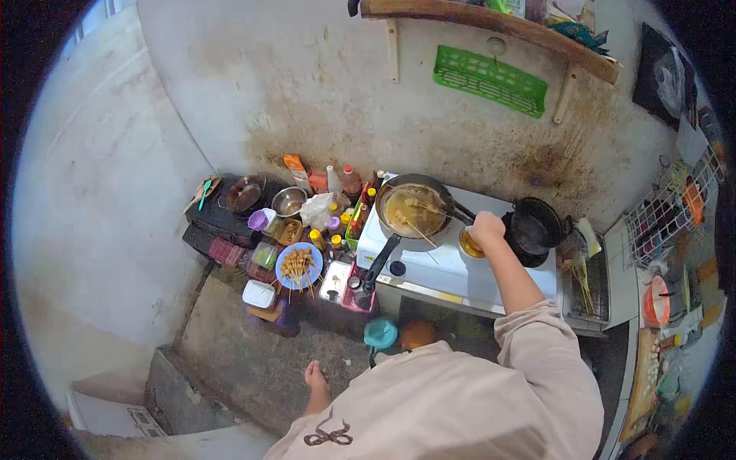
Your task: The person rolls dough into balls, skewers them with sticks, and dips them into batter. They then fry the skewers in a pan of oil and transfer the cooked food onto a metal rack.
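Note:
My right hand (487,234) is over the white stove top, closed around the dark handle of a cooking utensil (462,214) that reaches into a frying pan (418,179). Brownish liquid and several skewers (418,230) are in the pan, one stick jutting over its rim. Directly beneath my right hand stands a small container of amber liquid (470,245), partly covered by the hand. My left hand (314,376) hangs low beside my body, its fingers loosely curled and slightly apart, with nothing in it. A blue plate (314,270) to the left carries several skewers (297,263).
A black pot (530,226) stands on the stove's right side. Bottles, a steel bowl (290,202), a white tub (259,294) and a pink basket (359,295) crowd the left. The pan's black handle (381,264) sticks out over the stove's front edge. A wooden shelf (491,31) hangs above.

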Demonstrator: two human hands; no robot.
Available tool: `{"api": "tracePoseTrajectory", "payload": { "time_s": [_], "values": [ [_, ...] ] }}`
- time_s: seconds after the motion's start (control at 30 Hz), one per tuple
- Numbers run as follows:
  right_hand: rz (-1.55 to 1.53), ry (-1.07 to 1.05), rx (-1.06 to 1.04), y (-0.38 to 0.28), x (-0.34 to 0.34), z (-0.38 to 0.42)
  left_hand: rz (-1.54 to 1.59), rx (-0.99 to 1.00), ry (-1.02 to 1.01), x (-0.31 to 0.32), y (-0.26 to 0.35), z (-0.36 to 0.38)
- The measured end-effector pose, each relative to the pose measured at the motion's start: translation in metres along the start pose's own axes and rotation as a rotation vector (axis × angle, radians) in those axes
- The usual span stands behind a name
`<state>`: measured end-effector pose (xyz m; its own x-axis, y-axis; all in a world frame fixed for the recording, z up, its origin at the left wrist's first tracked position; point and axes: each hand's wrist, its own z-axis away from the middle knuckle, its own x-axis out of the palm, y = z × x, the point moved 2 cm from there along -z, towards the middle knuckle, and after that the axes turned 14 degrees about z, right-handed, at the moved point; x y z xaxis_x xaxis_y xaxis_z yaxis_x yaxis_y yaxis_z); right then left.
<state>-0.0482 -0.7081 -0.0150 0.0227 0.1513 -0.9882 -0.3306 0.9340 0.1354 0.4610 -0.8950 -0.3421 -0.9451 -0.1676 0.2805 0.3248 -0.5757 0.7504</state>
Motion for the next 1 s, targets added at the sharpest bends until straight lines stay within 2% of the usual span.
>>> {"api": "tracePoseTrajectory", "payload": {
  "time_s": [0.13,0.27,0.4,0.5,0.67,0.8,0.93,1.0],
  "values": [
    [0.046,-0.018,-0.048,-0.01,-0.001,0.014,-0.002,0.02,0.04,0.005,-0.004,0.003],
    [0.03,-0.043,-0.066,-0.014,-0.014,0.029,-0.003,0.0,-0.027,0.004,-0.008,-0.002],
    [0.028,-0.023,-0.009,-0.008,-0.01,0.012,-0.001,0.004,0.014,0.004,-0.009,-0.002],
    [0.025,-0.056,-0.011,-0.008,-0.003,0.002,-0.003,0.012,0.016,0.004,-0.007,-0.003],
    [0.046,0.026,-0.03,-0.014,0.015,-0.008,0.01,0.018,0.02,-0.002,-0.01,-0.007],
    [0.101,0.01,-0.033,-0.014,0.005,0.004,-0.006,-0.027,0.02,-0.001,0.002,0.005],
    [0.168,0.331,-0.05,-0.005,0.011,0.011,-0.043,-0.011,0.065,-0.003,0.003,0.003],
    [0.23,0.338,-0.12,0.0,0.011,0.018,-0.074,-0.01,0.065,-0.004,0.004,0.002]
  ]
}}
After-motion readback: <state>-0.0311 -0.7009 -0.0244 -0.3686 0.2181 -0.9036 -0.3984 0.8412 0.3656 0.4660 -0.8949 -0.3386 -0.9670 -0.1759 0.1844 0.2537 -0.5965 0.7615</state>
